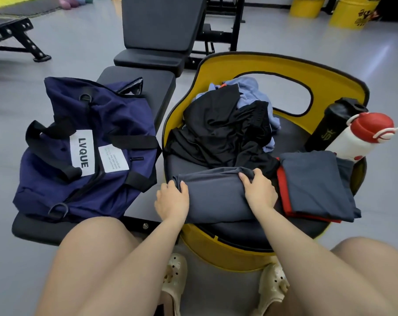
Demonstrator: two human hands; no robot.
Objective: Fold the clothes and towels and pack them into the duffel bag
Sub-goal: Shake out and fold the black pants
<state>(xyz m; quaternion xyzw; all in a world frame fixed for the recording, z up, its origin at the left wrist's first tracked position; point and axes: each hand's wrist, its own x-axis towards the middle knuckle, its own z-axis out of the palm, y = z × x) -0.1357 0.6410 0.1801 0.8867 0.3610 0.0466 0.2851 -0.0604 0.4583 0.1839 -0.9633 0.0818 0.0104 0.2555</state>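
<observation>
Your fingers curl over the two ends of a grey folded garment: your left hand grips its left edge, and your right hand clutches a bunched fold at its top right. That garment lies on the near part of the black padded seat of a yellow-framed stool directly in front of your knees. Just right of it, touching the seat, sits a folded stack, dark blue-grey on top with a red layer showing beneath. Behind your hands is a loose heap of black clothes, with pale blue fabric at its far side. To your left, the navy duffel bag rests on a black bench, its top opening at the far end. Further right, a black bottle and a white bottle with a red cap lean against the stool's rim.
</observation>
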